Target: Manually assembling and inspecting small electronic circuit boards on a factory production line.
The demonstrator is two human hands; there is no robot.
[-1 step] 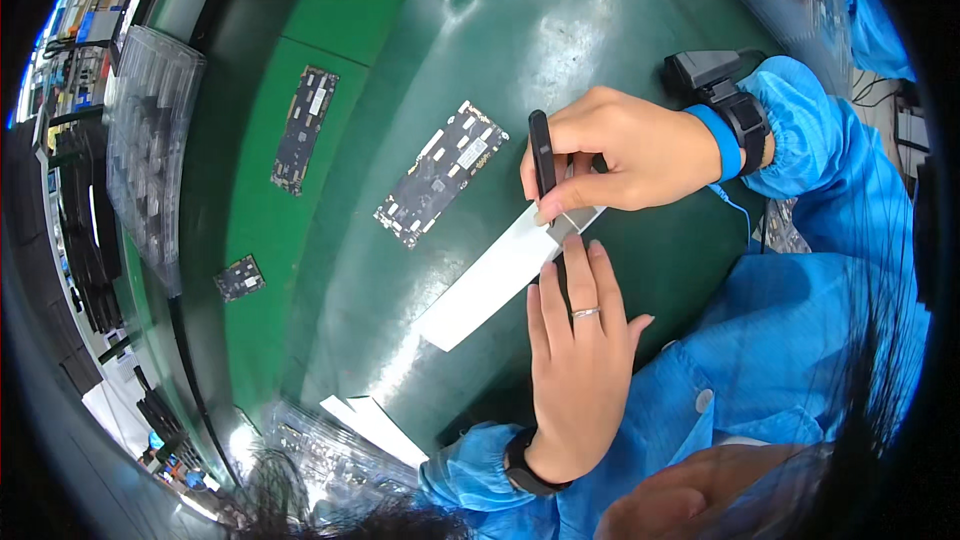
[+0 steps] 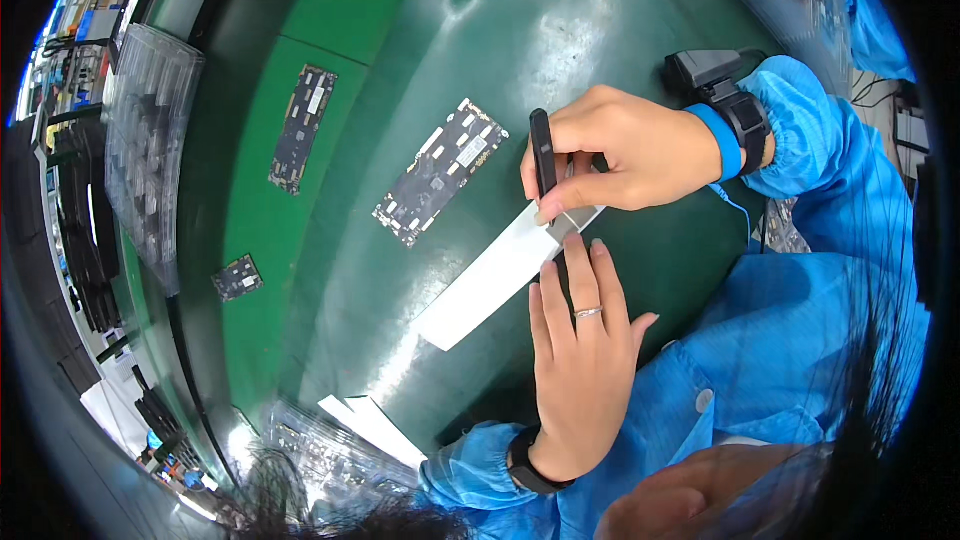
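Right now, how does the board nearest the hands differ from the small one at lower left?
The long circuit board is a slim strip with pale patches, lying on the dark green mat. The small circuit board is squarish, much smaller, and lies on the brighter green strip. Neither is touched: the right hand and left hand are on the white strip. Both boards are dark and lie flat.

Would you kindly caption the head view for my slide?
Left hand steadies a white strip while right hand holds a black tool.
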